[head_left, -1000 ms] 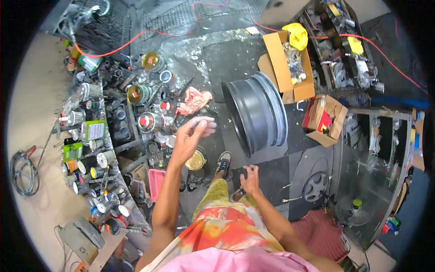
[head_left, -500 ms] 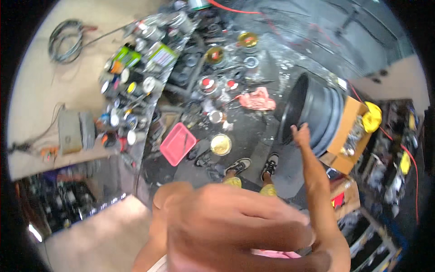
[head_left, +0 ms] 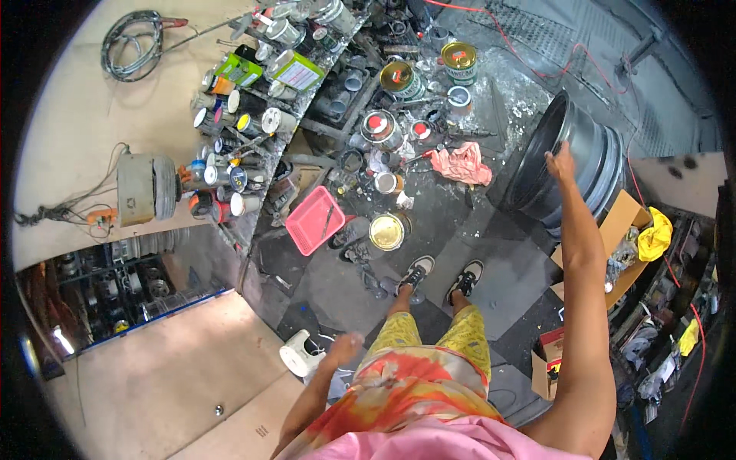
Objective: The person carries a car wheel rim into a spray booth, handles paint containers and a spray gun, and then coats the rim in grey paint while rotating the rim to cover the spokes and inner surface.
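– Fingers (head_left: 566,150) of your right hand (head_left: 562,164): state?
– Grasping the lip of the wheel rim (head_left: 592,153), on the floor (head_left: 498,313) ahead-right; its axis runs roughly left-right. Your left hand (head_left: 346,349) is farther, its closure unclear.

A red, orange and white blotched fabric top (head_left: 418,379), loose pink cloth (head_left: 429,441), yellow patterned fabric shorts (head_left: 464,337), dark shoes (head_left: 465,282) with pale toes.
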